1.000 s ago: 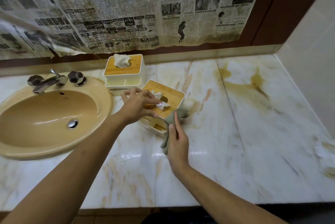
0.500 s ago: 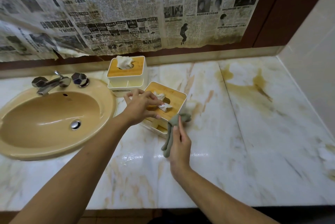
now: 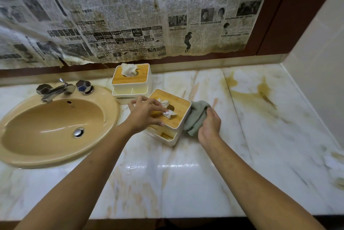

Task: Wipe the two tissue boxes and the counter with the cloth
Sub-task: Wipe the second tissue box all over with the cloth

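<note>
Right hand, clutching the cloth, has moved from the nearer tissue box's front corner to its right side (wiping continues); flat left hand steadies it.

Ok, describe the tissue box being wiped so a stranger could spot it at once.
Start at the yellow sink on the marble counter; right of it stand two wooden-lidded tissue boxes. Unlike the far box, the nearer box sits askew, left hand on its lid, green cloth against its side.
</note>
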`<state>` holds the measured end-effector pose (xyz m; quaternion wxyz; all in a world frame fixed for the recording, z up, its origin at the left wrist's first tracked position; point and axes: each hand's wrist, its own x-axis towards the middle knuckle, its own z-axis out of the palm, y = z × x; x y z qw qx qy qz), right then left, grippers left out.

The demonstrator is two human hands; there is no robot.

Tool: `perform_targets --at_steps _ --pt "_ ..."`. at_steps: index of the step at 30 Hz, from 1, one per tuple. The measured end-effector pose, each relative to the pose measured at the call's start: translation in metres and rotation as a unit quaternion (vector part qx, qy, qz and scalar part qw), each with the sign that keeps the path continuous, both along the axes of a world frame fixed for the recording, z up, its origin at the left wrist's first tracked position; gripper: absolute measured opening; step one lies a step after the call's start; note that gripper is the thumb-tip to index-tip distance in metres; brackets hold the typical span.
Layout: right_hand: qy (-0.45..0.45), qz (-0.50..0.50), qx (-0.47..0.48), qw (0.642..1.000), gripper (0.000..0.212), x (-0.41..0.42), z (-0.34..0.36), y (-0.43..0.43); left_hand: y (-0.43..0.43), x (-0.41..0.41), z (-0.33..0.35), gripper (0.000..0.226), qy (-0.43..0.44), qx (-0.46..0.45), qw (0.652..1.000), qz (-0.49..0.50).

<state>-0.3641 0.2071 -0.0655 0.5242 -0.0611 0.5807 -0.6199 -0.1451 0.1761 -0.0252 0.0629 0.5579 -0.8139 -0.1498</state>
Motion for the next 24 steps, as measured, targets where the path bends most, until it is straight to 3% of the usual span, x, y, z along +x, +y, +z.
perform_targets --at_steps 5,10,14,19,24 --pt "-0.017 -0.015 -0.016 1.0 0.021 -0.031 0.006 0.02 0.002 0.0 0.01 0.052 0.061 0.013 0.997 0.035" --pt "0.007 0.023 -0.064 0.998 0.025 -0.044 0.022 0.024 -0.001 -0.021 0.027 0.034 0.172 -0.051 0.977 0.114" --pt "0.035 0.053 -0.09 0.994 0.028 -0.044 0.03 0.022 0.006 -0.062 0.021 0.038 0.041 -0.071 0.993 0.088" --pt "0.057 0.073 -0.103 0.99 0.03 -0.045 0.034 0.022 0.01 -0.098 0.004 0.075 -0.142 -0.055 0.974 0.167" --pt "0.063 0.088 -0.097 0.989 0.031 -0.052 0.034 0.024 0.01 -0.09 0.003 0.048 -0.134 -0.071 0.975 0.163"
